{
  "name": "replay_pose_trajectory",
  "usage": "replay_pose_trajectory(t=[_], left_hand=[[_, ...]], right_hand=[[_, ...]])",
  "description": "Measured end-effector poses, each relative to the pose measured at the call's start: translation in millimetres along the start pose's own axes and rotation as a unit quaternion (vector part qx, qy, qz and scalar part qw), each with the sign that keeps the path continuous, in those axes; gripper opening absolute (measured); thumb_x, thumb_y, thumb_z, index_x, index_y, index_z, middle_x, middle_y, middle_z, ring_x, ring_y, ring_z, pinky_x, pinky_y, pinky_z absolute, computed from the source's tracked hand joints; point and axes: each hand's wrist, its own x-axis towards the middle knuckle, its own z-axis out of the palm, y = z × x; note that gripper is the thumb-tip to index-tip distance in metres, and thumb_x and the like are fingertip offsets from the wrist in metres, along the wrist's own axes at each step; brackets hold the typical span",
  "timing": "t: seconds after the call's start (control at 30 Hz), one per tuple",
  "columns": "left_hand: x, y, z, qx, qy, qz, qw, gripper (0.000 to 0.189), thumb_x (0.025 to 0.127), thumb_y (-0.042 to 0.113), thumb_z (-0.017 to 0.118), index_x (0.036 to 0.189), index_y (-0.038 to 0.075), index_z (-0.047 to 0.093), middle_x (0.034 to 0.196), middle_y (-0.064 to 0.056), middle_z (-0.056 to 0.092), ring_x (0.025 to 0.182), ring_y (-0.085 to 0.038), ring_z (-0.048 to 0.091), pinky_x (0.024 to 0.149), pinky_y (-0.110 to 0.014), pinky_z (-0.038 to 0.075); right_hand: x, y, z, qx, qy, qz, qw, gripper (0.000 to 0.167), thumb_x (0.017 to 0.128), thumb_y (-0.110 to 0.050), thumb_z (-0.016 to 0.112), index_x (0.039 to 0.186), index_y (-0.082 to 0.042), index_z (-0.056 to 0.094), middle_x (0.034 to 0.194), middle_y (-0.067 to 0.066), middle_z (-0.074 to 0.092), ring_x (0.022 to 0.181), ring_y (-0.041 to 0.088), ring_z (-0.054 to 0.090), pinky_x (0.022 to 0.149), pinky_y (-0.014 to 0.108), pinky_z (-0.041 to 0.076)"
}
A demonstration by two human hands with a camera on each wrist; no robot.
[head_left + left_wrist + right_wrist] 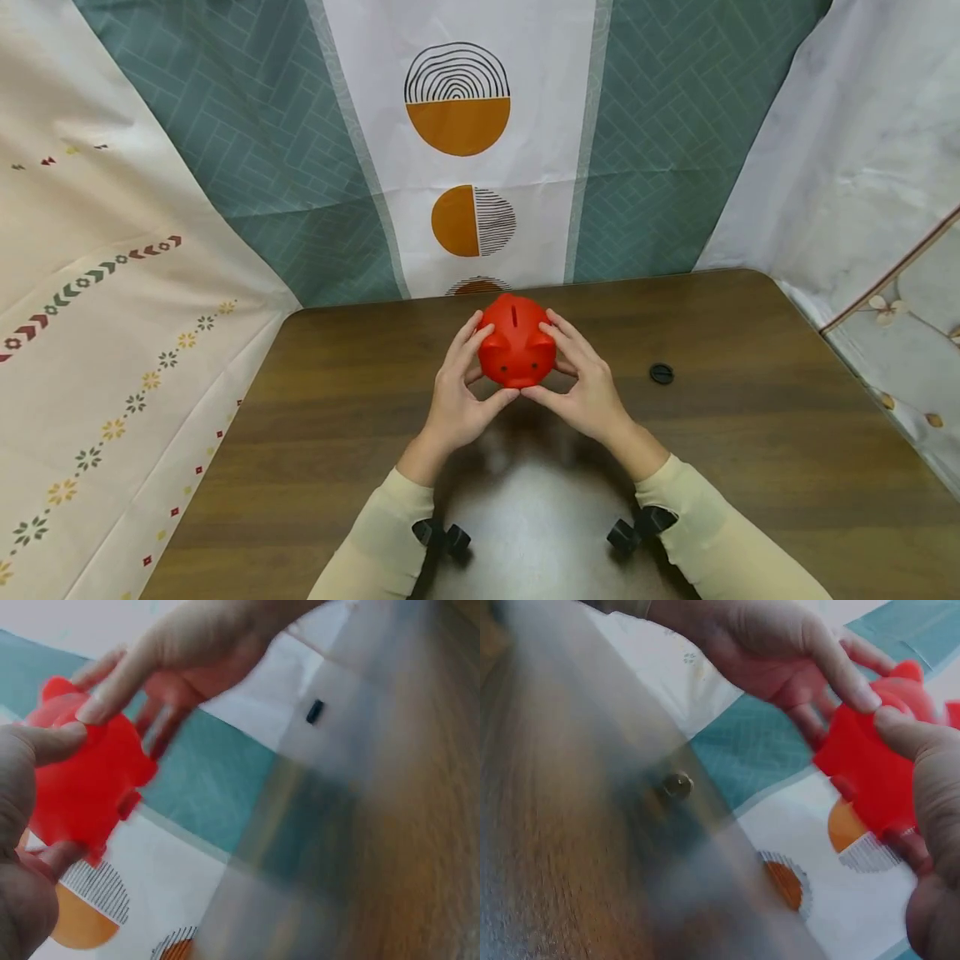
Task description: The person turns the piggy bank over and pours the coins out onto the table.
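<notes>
Curving inward, the fingers of the left hand (459, 407) and right hand (592, 400) are clamped on a red piggy bank (515, 350), held above the table (337, 417). It is judged light, stiff and smooth, best gripped by its rounded sides. Rightward, a black disc (662, 373) is seen.

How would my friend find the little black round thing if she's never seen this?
Start with the brown wooden table, then find the red piggy bank and the right hand holding it. Look just right of that hand for the small black disc: it's flat and dark, with nobody touching it, while the pig is bright red and held.
</notes>
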Motion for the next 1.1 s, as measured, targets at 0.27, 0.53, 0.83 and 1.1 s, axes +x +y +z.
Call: replay_pose_trajectory(t=[0.27, 0.53, 0.83, 1.1], left_hand=[[-5.3, -24.2, 4.1, 0.011, -0.036, -0.087, 0.9955, 0.083, 0.078, 0.022, 0.081, 0.148, 0.021, 0.037, 0.154, -0.005, 0.029, 0.132, -0.026, 0.042, 0.078, -0.043, 0.056], [-4.6, -18.9, 2.5, 0.016, -0.028, -0.067, 0.9972, 0.083, 0.077, 0.017, 0.082, 0.147, 0.018, 0.038, 0.154, -0.006, 0.03, 0.13, -0.028, 0.044, 0.077, -0.042, 0.057], [4.1, -12.2, -2.7, 0.011, -0.041, -0.032, 0.9986, 0.085, 0.076, 0.009, 0.082, 0.147, 0.012, 0.036, 0.155, -0.01, 0.026, 0.131, -0.033, 0.043, 0.08, -0.046, 0.055], [0.7, -19.4, -2.4, 0.014, -0.055, -0.079, 0.9952, 0.085, 0.078, 0.019, 0.081, 0.149, 0.024, 0.034, 0.156, -0.002, 0.025, 0.132, -0.024, 0.041, 0.083, -0.042, 0.055]], right_hand=[[-4.3, 10.6, 1.7, 0.015, -0.04, 0.088, 0.9952, 0.083, 0.074, -0.031, 0.084, 0.146, -0.023, 0.043, 0.15, 0.004, 0.039, 0.119, 0.033, 0.055, 0.074, 0.047, 0.056], [-3.0, 6.0, 0.9, 0.004, -0.032, 0.064, 0.9974, 0.083, 0.074, -0.027, 0.085, 0.145, -0.022, 0.044, 0.149, 0.0, 0.039, 0.12, 0.029, 0.055, 0.076, 0.041, 0.057], [1.7, -0.4, -1.6, 0.003, -0.009, 0.034, 0.9994, 0.082, 0.073, -0.02, 0.085, 0.144, -0.018, 0.045, 0.149, 0.003, 0.04, 0.117, 0.03, 0.057, 0.073, 0.039, 0.057], [-1.1, 4.9, 1.2, 0.003, -0.025, 0.069, 0.9973, 0.083, 0.074, -0.025, 0.085, 0.146, -0.025, 0.043, 0.15, 0.002, 0.038, 0.118, 0.029, 0.056, 0.075, 0.04, 0.057]])
